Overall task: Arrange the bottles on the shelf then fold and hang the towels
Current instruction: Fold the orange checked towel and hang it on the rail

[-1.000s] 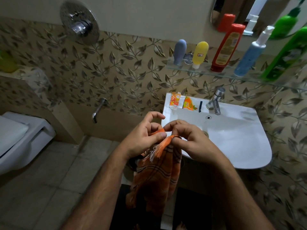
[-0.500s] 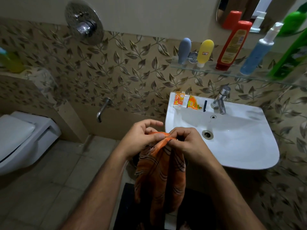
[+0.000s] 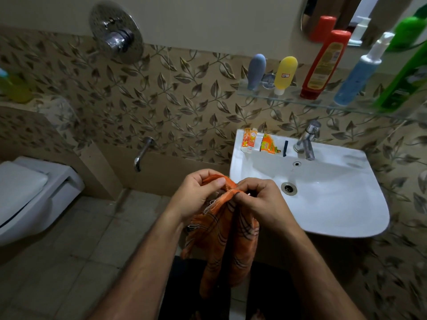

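An orange checked towel (image 3: 226,241) hangs down in front of me, bunched at its top edge. My left hand (image 3: 196,195) pinches that edge from the left and my right hand (image 3: 261,199) pinches it from the right, fingers nearly touching. On the glass shelf (image 3: 288,98) at the upper right stand a grey-blue bottle (image 3: 256,71), a yellow bottle (image 3: 285,73), a red bottle (image 3: 324,65), a blue pump bottle (image 3: 360,75) and a green bottle (image 3: 402,82).
A white washbasin (image 3: 346,204) with a chrome tap (image 3: 306,142) sits just right of my hands; small orange packets (image 3: 258,143) lie on its rim. A white toilet (image 3: 30,195) is at the left. A wall spout (image 3: 142,153) and shower valve (image 3: 115,39) are on the tiled wall.
Both hands have dropped slightly and worked along the towel's top edge, gathering it. The view has shifted a little to the left, so the sink and shelf sit further right.
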Motion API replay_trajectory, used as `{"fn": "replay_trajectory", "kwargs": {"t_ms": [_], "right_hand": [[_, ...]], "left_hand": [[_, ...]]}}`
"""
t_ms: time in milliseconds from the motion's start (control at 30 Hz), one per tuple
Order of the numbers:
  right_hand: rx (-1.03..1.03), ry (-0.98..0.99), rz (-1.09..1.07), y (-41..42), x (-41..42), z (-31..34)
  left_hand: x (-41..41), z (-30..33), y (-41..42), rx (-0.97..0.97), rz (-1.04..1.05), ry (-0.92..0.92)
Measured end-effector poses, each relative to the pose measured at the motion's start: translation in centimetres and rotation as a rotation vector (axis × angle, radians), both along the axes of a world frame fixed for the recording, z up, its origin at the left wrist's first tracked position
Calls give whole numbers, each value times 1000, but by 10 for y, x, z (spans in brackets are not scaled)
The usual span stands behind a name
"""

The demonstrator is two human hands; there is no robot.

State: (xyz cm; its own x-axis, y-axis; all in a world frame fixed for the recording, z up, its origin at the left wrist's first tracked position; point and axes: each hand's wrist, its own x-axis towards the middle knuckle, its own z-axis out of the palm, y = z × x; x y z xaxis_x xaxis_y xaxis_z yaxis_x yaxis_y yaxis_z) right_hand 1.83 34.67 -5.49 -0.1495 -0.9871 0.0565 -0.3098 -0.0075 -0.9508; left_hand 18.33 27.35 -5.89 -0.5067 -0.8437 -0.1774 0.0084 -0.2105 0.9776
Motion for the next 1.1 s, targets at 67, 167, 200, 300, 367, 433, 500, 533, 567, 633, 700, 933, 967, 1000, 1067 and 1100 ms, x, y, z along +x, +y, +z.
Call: {"fn": "replay_trajectory", "kwargs": {"t_ms": [67,167,200,300,367,433,500,533,567,633,700,933,967,1000,1067,1100], "right_hand": [[27,-16,16,-1,0,-1],[72,-86,-18,-3,2,-3],[82,-95,-38,-5,3,-5],[84,-68,-112,-9,9,-9],[74,-36,-151,-12,12,-11],[67,-1,-170,-12,13,-13],[75,12,-173,-13,13,-14],[81,12,-178,-14,13,-14],[87,14,-185,-14,13,-15],[94,19,-191,-15,14,-14],[97,17,-180,-15,15,-12],[103,-32,-118,-14,14,-7],[99,-32,-124,-13,14,-7],[95,-28,-129,-13,14,-7],[89,-23,-140,-12,13,-8],[89,-24,-148,-12,12,-9]], "left_hand": [[-2,1,1,-198,23,-92],[-6,1,1,-265,50,-139],[-7,0,2,-262,59,-142],[-10,-6,6,-155,102,-106],[-14,-7,11,2,141,-17],[-17,-6,15,101,177,48],[-20,-5,17,164,200,103],[-20,-5,17,184,210,121],[-20,-5,17,194,215,129],[-19,-6,15,186,216,118],[-19,-7,16,165,211,115],[-17,-6,15,170,186,131],[-17,-6,16,173,170,145],[-17,-5,17,174,152,161],[-16,-6,19,174,103,213],[-15,-7,20,163,66,241]]}}
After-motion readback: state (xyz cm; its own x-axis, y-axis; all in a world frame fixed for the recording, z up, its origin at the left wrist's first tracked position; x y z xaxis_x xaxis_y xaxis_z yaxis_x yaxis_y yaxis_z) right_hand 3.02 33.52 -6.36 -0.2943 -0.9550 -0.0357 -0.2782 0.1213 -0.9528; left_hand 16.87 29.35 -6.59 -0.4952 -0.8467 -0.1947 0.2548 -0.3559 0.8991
